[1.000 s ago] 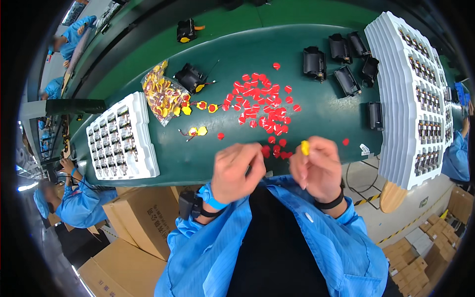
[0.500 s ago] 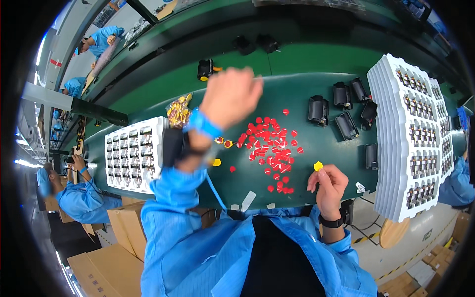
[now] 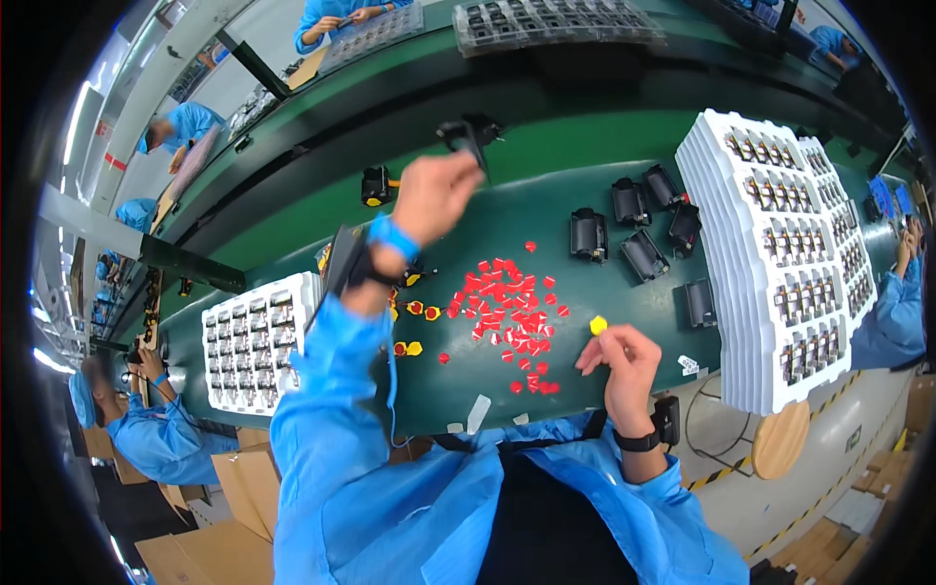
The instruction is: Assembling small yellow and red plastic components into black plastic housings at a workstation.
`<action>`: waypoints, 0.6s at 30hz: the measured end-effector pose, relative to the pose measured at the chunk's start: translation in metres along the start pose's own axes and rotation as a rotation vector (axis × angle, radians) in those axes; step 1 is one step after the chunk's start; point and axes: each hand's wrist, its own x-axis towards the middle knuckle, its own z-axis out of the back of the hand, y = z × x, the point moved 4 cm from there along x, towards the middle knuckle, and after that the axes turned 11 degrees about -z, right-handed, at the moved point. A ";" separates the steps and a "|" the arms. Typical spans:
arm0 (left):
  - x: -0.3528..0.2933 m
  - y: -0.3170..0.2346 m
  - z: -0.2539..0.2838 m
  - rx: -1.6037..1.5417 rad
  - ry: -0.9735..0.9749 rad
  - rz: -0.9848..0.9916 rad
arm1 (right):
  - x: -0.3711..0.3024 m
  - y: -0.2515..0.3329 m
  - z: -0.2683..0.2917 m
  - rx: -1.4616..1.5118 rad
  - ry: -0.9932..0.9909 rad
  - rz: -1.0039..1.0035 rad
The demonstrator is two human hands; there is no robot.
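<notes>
My left hand reaches over the far side of the table, its fingers closed on a black plastic housing. Motion blurs both, so the exact grip is hard to see. At the table's near right, my right hand pinches a small yellow sticker between thumb and fingertip. Between the hands lies a loose spread of red round stickers. Several yellow pieces with red centres are left of them, partly hidden by my left forearm.
Several black housings lie right of the stickers, beside a tall stack of white trays with metal parts. Another white tray stands at left. A black-and-yellow piece sits on the green far strip. Co-workers sit around the line.
My left hand has moved to the black housings on the far strip and closed on one. My right hand still pinches the yellow sticker. The whole view has shifted slightly.
</notes>
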 end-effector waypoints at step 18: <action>-0.143 -0.177 -0.015 -1.615 -0.009 0.806 | -0.007 0.044 -0.082 -0.431 0.051 0.640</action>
